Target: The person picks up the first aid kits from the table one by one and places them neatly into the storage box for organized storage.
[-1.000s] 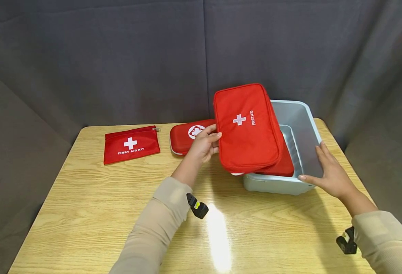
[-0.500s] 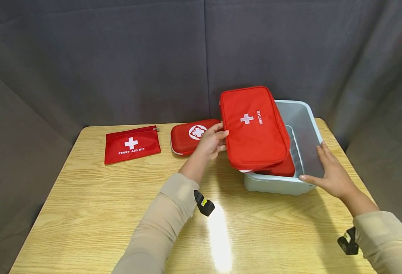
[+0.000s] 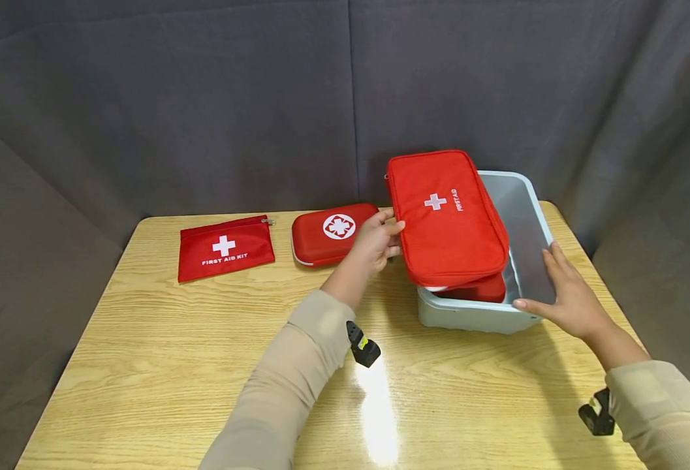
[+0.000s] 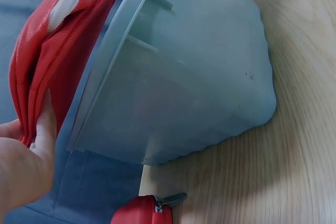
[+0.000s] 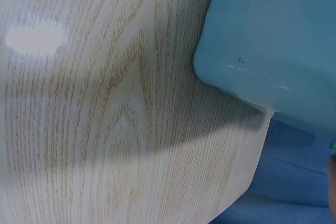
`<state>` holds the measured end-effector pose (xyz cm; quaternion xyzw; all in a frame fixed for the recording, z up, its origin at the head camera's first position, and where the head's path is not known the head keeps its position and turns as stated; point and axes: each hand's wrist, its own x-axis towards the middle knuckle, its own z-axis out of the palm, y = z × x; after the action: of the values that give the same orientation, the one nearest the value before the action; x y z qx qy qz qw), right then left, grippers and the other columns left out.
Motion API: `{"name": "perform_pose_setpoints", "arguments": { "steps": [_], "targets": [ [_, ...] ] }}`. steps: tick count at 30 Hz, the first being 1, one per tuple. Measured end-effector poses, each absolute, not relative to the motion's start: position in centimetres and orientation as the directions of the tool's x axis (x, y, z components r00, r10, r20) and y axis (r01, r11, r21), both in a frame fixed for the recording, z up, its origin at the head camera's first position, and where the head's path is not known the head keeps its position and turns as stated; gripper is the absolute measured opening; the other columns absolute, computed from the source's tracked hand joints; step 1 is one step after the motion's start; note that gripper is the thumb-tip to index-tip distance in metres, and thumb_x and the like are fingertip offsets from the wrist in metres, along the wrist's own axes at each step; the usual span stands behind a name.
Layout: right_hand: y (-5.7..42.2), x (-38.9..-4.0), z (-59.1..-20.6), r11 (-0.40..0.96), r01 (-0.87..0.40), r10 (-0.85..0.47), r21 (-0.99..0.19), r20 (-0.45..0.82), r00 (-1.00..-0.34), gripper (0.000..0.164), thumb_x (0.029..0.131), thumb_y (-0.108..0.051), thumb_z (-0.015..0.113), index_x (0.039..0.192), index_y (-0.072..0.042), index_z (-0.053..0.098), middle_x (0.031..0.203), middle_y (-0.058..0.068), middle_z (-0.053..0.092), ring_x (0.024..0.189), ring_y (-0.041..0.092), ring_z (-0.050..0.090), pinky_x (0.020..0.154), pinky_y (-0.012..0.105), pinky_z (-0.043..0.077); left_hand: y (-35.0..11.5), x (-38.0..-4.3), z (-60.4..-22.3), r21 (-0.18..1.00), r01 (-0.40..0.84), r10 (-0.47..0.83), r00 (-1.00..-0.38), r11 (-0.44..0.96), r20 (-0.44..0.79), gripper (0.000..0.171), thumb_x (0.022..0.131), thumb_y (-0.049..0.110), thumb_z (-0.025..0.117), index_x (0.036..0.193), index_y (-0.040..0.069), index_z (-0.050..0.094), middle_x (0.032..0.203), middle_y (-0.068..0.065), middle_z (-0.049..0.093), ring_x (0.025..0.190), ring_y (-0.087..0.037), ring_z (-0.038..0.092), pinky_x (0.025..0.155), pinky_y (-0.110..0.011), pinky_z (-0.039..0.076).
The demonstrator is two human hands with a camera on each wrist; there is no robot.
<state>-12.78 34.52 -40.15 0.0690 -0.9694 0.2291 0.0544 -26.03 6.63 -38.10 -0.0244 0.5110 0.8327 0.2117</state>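
My left hand (image 3: 378, 240) pinches the left edge of a red zippered first aid bag (image 3: 447, 228) with a white cross. The bag is tilted over the left part of a pale grey-blue plastic bin (image 3: 474, 319). In the left wrist view, thumb and fingers grip the edge of the bag (image 4: 68, 51), which is above the bin's rim. My right hand (image 3: 574, 300) rests on the bin's right front corner, thumb on the rim and fingers spread along the side. Inside the bin lies another red case (image 3: 480, 289), mostly hidden under the bag.
A red hard-shell case (image 3: 321, 236) with a round white emblem lies left of the bin. Farther left is a flat red first aid kit pouch (image 3: 227, 249). Both lie near the back edge of the wooden table (image 3: 162, 365); a dark grey curtain (image 3: 233, 104) hangs behind.
My left hand has carried the first aid bag to the right, farther over the bin. The right hand and the bin have stayed in place.
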Motion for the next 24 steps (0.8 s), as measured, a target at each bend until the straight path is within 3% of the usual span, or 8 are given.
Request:
{"name": "perform_pose_setpoints", "arguments": {
  "steps": [14, 21, 24],
  "targets": [
    [34.4, -12.8, -39.8, 0.898, -0.147, -0.108, -0.415, 0.116, -0.987, 0.094, 0.072, -0.036, 0.065, 0.132, 0.011, 0.01, 0.139, 0.024, 0.0, 0.124, 0.043, 0.004, 0.089, 0.062, 0.014, 8.2, -25.8, -38.2, 0.871, -0.374, 0.304, -0.91, -0.317, -0.28, 0.035, 0.084, -0.004, 0.047, 0.119, 0.0, 0.045, 0.079, -0.005, 0.053, 0.057, -0.015, 0.052, 0.048, -0.024, 0.045],
    [34.3, -12.8, -39.8, 0.901, -0.137, -0.106, -0.413, 0.098, -0.99, 0.094, 0.073, -0.037, 0.064, 0.133, 0.011, 0.009, 0.139, 0.024, -0.001, 0.124, 0.044, 0.004, 0.088, 0.063, 0.015, 8.8, -25.9, -38.1, 0.896, -0.363, 0.297, -0.912, -0.255, -0.284, 0.034, 0.084, -0.002, 0.049, 0.118, 0.002, 0.048, 0.078, -0.005, 0.054, 0.059, -0.016, 0.054, 0.057, -0.031, 0.05],
    [34.4, -12.8, -39.8, 0.901, -0.135, -0.106, -0.413, 0.095, -0.99, 0.094, 0.073, -0.037, 0.064, 0.133, 0.01, 0.008, 0.139, 0.024, -0.002, 0.124, 0.044, 0.003, 0.087, 0.064, 0.014, 9.0, -25.8, -37.8, 0.91, -0.354, 0.294, -0.912, -0.217, -0.285, 0.034, 0.084, -0.001, 0.05, 0.118, 0.003, 0.048, 0.079, -0.005, 0.054, 0.061, -0.016, 0.054, 0.055, -0.028, 0.049]
  ]
}}
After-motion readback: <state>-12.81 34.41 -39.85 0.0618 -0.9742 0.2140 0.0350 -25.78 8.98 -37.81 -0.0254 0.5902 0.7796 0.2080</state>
